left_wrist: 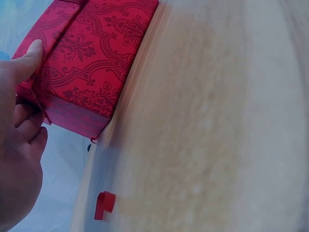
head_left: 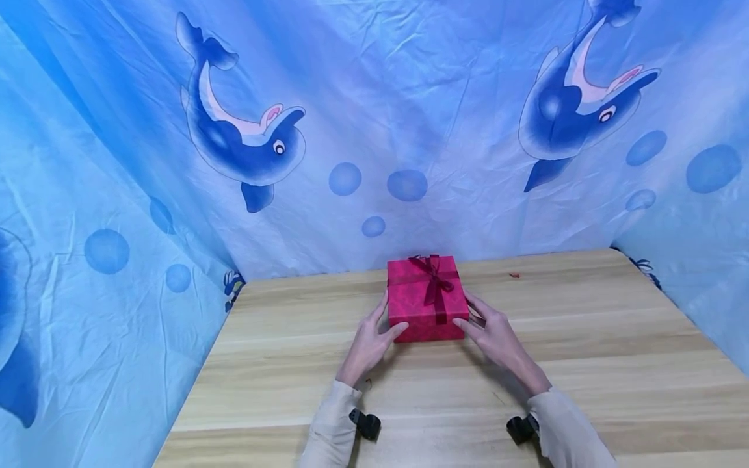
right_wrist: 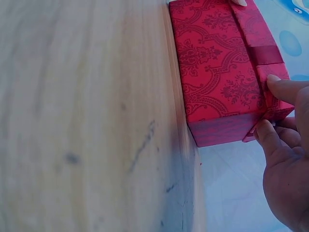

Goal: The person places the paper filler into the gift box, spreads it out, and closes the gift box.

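Observation:
A red patterned gift box (head_left: 430,333) stands on the wooden table near its back edge. Its lid (head_left: 406,296) is on top, tied with a dark red ribbon bow (head_left: 437,284). At the left front corner my left hand (head_left: 368,341) grips the lid, thumb on the front and fingers along the side. My right hand (head_left: 494,335) holds the opposite front corner the same way. In the left wrist view the thumb (left_wrist: 31,58) presses at the lid's lower edge. The right wrist view shows fingertips (right_wrist: 265,130) at the seam between lid and box body.
A small red curled scrap (head_left: 514,275) lies on the table (head_left: 585,364) to the right of the box, and a thin dark bit (head_left: 368,383) is by the left wrist. Behind the table hangs a blue dolphin-print cloth (head_left: 468,214). Each wrist carries a small black camera (head_left: 368,426).

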Motion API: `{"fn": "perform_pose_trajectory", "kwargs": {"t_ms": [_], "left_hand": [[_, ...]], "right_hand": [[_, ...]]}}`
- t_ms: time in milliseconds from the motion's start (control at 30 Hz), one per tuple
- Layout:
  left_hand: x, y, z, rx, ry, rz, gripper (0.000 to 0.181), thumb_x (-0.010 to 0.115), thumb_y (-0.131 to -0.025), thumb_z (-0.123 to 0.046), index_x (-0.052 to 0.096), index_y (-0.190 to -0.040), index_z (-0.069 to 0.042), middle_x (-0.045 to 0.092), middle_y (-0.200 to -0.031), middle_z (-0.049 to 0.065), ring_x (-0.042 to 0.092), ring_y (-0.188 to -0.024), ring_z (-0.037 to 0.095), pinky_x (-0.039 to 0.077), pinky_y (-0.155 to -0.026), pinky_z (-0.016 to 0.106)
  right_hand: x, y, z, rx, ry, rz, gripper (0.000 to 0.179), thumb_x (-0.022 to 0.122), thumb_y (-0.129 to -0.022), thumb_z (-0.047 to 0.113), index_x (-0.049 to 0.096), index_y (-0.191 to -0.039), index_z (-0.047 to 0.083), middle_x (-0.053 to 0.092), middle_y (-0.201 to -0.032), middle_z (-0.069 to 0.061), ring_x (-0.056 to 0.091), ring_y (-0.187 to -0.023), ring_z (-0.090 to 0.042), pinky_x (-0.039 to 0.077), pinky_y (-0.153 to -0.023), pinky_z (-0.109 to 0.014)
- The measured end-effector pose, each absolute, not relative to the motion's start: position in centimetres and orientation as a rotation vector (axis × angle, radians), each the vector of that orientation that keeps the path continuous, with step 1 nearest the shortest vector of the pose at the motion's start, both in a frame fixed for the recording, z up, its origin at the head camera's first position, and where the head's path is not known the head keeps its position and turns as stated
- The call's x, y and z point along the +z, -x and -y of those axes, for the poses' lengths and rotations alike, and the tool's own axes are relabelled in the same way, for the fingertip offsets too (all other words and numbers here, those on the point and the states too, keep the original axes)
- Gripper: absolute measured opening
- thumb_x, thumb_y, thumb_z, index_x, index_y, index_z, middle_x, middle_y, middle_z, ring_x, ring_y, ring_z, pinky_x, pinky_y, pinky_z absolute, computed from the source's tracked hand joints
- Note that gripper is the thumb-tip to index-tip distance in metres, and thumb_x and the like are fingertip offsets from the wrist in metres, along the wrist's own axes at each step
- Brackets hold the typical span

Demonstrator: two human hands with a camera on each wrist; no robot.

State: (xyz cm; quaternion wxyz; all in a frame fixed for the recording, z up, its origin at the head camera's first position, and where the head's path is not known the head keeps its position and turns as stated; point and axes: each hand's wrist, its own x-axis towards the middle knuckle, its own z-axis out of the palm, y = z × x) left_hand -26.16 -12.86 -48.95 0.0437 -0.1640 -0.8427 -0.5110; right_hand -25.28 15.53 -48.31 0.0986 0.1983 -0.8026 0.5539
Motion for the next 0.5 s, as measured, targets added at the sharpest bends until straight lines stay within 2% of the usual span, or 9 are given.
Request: {"fn": "perform_pose_trajectory", "kwargs": {"t_ms": [500], "left_hand": [[-48.56, 26.19, 12.93, -1.535, 0.472, 2.593, 0.087, 0.073, -0.097, -0.044, 0.027, -0.165, -0.017, 0.033, -0.164, 0.01, 0.031, -0.151, 0.029, 0.029, -0.121, 0.05]], "right_hand": [[-48.38, 25.7, -15.46, 1.653, -0.597, 2.357, 0.067, 0.073, -0.096, 0.002, 0.041, -0.155, -0.006, 0.047, -0.152, -0.029, 0.051, -0.135, -0.043, 0.052, -0.097, -0.034]]}}
